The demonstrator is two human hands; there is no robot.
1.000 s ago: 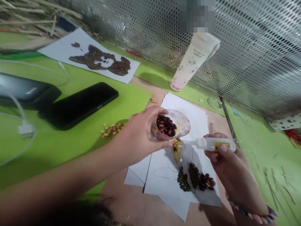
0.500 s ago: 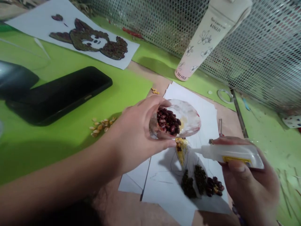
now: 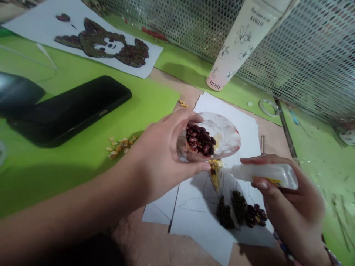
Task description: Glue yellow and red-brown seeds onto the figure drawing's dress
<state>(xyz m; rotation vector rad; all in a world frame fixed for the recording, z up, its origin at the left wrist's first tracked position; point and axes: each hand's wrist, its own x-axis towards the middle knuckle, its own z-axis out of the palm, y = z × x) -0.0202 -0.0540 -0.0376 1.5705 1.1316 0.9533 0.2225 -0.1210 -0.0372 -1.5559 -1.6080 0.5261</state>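
Observation:
My left hand [image 3: 169,147] is closed round a clear plastic cup [image 3: 226,136], tilted with its mouth to the right. Dark red beans [image 3: 200,139] lie inside it. In my right hand [image 3: 288,199] is a translucent glue bottle [image 3: 266,175], its nozzle pointing left at a yellow patch of corn and glue [image 3: 215,173]. That patch lies on a white drawing sheet [image 3: 191,221], just below the cup. Lower on the sheet are two dark green seed-covered leaf shapes [image 3: 238,204] and a flower of red beans [image 3: 255,215].
Loose corn kernels [image 3: 122,146] lie left of my wrist. A black phone [image 3: 74,107] rests on the green mat. A finished seed picture [image 3: 111,42] lies behind it. A pale flowered bottle [image 3: 238,44] stands before a perforated metal panel [image 3: 318,55]; a tape ring [image 3: 268,108] is nearby.
The glue bottle has shifted slightly left and up, its nozzle now closer to the yellow patch. My left hand still holds the cup, almost in the same place.

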